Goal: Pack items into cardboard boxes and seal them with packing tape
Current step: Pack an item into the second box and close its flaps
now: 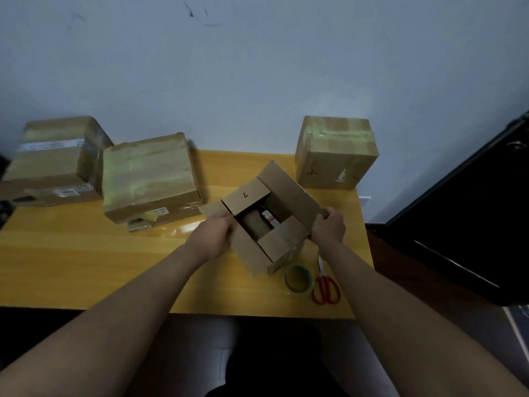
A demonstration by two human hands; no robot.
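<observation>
An open cardboard box (289, 193) stands on the yellow wooden table (86, 253), turned at an angle. Inside it lie a wrapped parcel (254, 224) and a small carton with an orange label (269, 217). My left hand (213, 234) grips the box's left flap. My right hand (329, 226) grips the right flap at its outer edge. The two short flaps are folded partly inward. A roll of clear packing tape (297, 279) lies just in front of the box, with red-handled scissors (325, 285) beside it.
Three taped boxes stand along the back: one at far left (57, 159), a larger one (151, 179) next to it, and one at back right (336, 153). A dark cabinet (472, 224) stands to the right of the table. My legs show below the front edge.
</observation>
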